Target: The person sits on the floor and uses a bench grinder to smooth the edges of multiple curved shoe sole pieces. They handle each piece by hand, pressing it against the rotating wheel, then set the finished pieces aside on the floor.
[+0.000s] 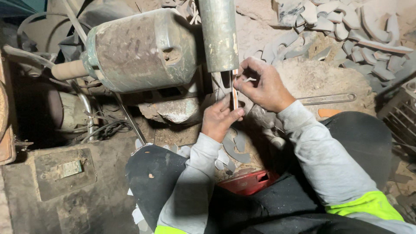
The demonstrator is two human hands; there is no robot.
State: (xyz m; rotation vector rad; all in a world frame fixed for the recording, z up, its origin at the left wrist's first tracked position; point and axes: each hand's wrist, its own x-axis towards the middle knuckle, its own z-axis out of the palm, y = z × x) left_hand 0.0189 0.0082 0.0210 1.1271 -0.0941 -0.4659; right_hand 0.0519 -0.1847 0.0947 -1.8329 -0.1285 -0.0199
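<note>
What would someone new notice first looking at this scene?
The big dusty green motor housing fills the upper middle. Just right of it, under a vertical metal column, the left hand and right hand pinch a thin upright strip between them. A heap of grey curved cut-outs lies at upper right.
</note>
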